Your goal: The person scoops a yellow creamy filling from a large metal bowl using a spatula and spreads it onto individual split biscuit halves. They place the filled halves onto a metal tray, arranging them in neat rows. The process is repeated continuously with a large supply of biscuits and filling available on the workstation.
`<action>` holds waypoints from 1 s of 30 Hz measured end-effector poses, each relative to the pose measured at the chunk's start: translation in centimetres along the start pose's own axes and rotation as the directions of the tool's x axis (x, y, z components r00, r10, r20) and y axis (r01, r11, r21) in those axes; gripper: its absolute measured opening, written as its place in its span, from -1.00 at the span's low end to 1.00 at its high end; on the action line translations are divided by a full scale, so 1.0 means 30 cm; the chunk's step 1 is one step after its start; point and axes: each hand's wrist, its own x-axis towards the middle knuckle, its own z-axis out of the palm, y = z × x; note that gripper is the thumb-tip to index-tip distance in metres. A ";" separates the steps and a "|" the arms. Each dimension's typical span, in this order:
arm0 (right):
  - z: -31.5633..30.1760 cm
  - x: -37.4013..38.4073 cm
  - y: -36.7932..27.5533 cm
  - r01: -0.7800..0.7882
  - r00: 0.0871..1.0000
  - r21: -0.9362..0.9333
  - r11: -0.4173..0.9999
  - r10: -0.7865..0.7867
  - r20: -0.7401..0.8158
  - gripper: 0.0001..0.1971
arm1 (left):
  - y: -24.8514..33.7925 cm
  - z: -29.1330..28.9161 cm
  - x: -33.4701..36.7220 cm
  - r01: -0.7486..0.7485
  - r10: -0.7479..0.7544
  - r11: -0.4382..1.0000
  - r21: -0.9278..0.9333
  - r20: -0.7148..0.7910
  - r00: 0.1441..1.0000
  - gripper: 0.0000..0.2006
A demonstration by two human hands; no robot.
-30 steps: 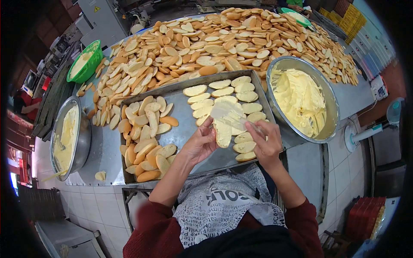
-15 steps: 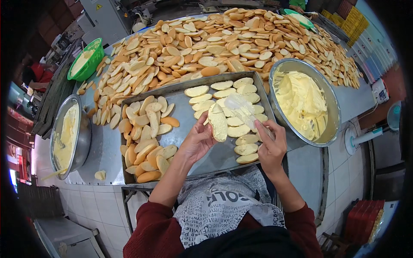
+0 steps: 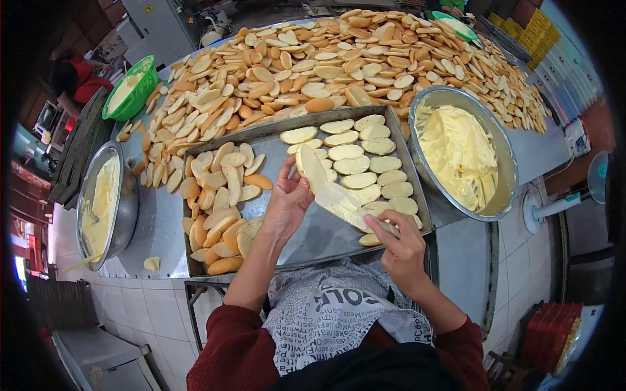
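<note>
My left hand (image 3: 288, 199) pinches a long oval bread slice (image 3: 310, 167) by its edge, above the middle of a metal tray (image 3: 293, 251). In my right hand (image 3: 399, 251) is a spatula (image 3: 343, 203) with a pale, cream-smeared blade and a light handle. The blade lies against the lower end of the slice, whose face is coated in pale yellow cream. Below and to the right, coated slices (image 3: 354, 165) lie in rows in the tray. Plain bread slices (image 3: 222, 225) are heaped in the tray's left part.
A large steel bowl of yellow cream (image 3: 456, 153) stands right of the tray. Another cream bowl (image 3: 101, 208) is at the left, with a green basin (image 3: 134, 91) behind it. A big pile of bread slices (image 3: 326, 72) covers the far table. A person (image 3: 81, 75) in red is at far left.
My right hand and the spatula have moved down and slightly left, the blade now meeting the slice. My left hand has shifted left and tilted the slice. The person in red has come further into view.
</note>
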 end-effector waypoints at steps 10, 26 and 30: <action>-0.008 -0.019 -0.025 -0.049 0.999 0.002 0.999 0.049 0.007 -0.39 | -0.011 0.001 -0.002 -0.011 0.011 1.000 0.008 0.003 1.000 -0.41; 0.022 0.000 -0.012 -0.028 1.000 0.002 1.000 0.028 -0.003 -0.42 | 0.001 -0.007 -0.015 -0.078 0.082 0.991 0.105 -0.031 0.996 -0.47; 0.015 -0.032 -0.001 -0.015 1.000 0.017 1.000 0.015 -0.017 -0.40 | 0.009 -0.031 -0.013 -0.054 0.058 0.995 0.084 -0.043 0.997 -0.47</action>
